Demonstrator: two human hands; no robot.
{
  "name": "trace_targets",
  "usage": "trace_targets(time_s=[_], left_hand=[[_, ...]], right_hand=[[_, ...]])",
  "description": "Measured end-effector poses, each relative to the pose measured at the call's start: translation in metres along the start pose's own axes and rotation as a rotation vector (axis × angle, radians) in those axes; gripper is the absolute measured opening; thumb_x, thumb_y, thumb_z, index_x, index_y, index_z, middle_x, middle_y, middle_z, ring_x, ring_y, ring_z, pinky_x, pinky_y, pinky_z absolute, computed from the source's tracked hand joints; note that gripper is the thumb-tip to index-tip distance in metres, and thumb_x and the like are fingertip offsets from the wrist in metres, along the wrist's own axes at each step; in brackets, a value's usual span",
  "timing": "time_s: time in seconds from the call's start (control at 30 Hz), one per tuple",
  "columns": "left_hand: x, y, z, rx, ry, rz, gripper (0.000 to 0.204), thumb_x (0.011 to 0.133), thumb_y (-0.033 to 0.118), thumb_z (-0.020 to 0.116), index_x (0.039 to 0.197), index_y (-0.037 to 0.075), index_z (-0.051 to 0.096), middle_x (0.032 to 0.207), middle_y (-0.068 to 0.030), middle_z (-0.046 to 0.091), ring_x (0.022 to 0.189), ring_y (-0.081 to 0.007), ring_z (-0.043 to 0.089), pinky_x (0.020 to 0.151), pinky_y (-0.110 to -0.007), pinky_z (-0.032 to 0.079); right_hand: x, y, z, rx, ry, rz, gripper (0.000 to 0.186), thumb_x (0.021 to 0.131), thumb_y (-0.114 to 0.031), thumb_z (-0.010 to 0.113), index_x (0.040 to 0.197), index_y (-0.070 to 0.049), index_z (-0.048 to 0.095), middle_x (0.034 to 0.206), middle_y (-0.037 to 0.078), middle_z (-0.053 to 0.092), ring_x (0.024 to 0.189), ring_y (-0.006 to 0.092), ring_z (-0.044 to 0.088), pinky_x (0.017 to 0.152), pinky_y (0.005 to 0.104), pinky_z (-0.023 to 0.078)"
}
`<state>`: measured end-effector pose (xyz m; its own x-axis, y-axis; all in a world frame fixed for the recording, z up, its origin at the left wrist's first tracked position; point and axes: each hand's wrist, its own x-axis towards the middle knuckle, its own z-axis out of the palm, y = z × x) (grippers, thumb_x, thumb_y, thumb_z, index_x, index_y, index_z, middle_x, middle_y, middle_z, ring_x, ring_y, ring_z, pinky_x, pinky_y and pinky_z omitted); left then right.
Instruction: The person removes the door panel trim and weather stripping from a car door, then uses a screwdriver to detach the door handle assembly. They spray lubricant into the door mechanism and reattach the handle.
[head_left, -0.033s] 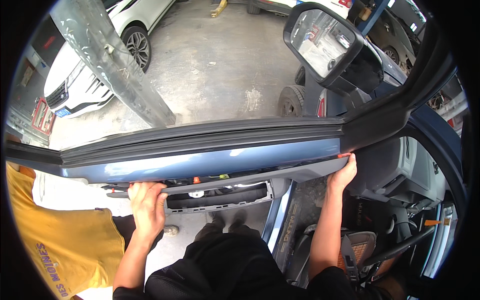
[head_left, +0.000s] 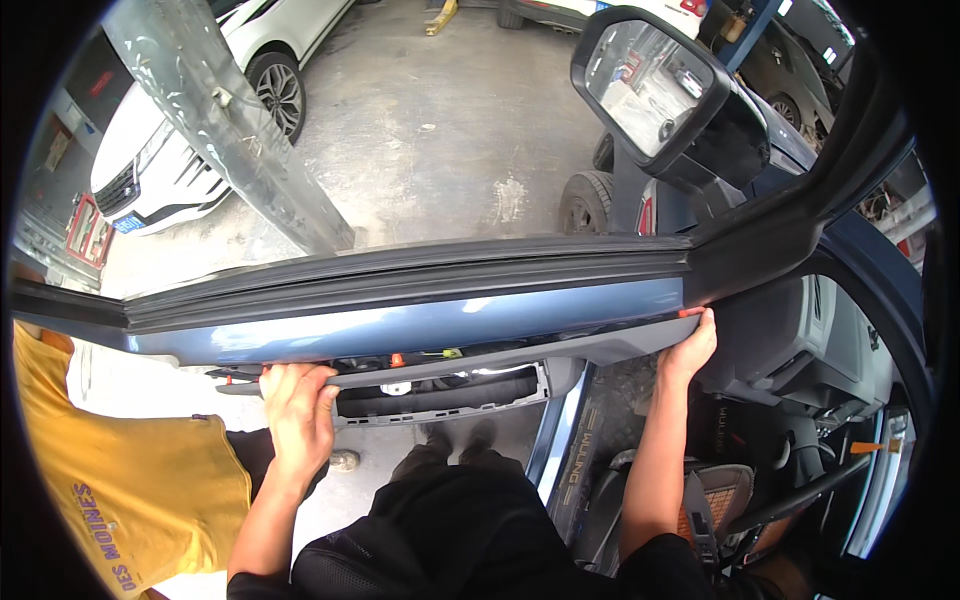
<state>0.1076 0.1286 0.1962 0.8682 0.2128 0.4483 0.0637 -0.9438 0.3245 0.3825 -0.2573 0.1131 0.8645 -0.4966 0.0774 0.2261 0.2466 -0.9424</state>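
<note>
A long dark grey plastic door trim panel (head_left: 625, 342), with an open rectangular cavity, hangs along the blue inner face of the car door (head_left: 420, 322), with a gap at its top. My left hand (head_left: 300, 410) grips the panel's upper edge near its left end, fingers curled over it. My right hand (head_left: 688, 350) holds the panel's right end, beside a small orange piece (head_left: 690, 312). Orange clips (head_left: 397, 360) and a yellow-green piece (head_left: 450, 353) show in the gap.
A person in a yellow shirt (head_left: 130, 480) stands close at left. The car's cabin with a seat (head_left: 720, 495) is at right, the side mirror (head_left: 645, 90) above. Beyond the window frame are a metal post (head_left: 220, 130), a white car (head_left: 150, 180) and a tire (head_left: 585, 200) on concrete floor.
</note>
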Motion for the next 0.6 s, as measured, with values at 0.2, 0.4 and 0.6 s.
trace_targets(time_s=[0.2, 0.4, 0.6], left_hand=[[0.002, 0.004, -0.006, -0.017, -0.019, -0.036, 0.018, 0.074, 0.002, 0.068, 0.092, 0.004, 0.064, 0.088, -0.0093, 0.060, 0.082, -0.0291, 0.053, 0.078, -0.040, 0.037], [0.006, 0.007, -0.014, -0.030, -0.062, -0.001, 0.016, 0.074, 0.003, 0.067, 0.090, 0.003, 0.064, 0.086, -0.0099, 0.060, 0.079, -0.0294, 0.053, 0.073, -0.040, 0.037], [0.005, 0.005, -0.021, -0.085, -0.129, 0.009, 0.016, 0.072, 0.003, 0.069, 0.088, 0.002, 0.063, 0.083, -0.0109, 0.059, 0.076, -0.0305, 0.052, 0.071, -0.040, 0.038]], right_hand=[[0.002, -0.002, -0.003, -0.067, -0.087, -0.012, 0.035, 0.099, -0.023, 0.040, 0.076, -0.002, 0.055, 0.073, 0.004, 0.055, 0.067, 0.0123, 0.050, 0.065, 0.0277, 0.042], [0.007, 0.004, -0.010, -0.035, -0.109, -0.014, 0.036, 0.099, -0.025, 0.042, 0.074, -0.003, 0.056, 0.070, 0.005, 0.055, 0.066, 0.0126, 0.049, 0.064, 0.0281, 0.041], [-0.003, -0.006, -0.023, -0.034, -0.074, 0.040, 0.038, 0.099, -0.028, 0.041, 0.074, -0.003, 0.054, 0.067, 0.008, 0.054, 0.061, 0.0185, 0.052, 0.059, 0.0318, 0.045]])
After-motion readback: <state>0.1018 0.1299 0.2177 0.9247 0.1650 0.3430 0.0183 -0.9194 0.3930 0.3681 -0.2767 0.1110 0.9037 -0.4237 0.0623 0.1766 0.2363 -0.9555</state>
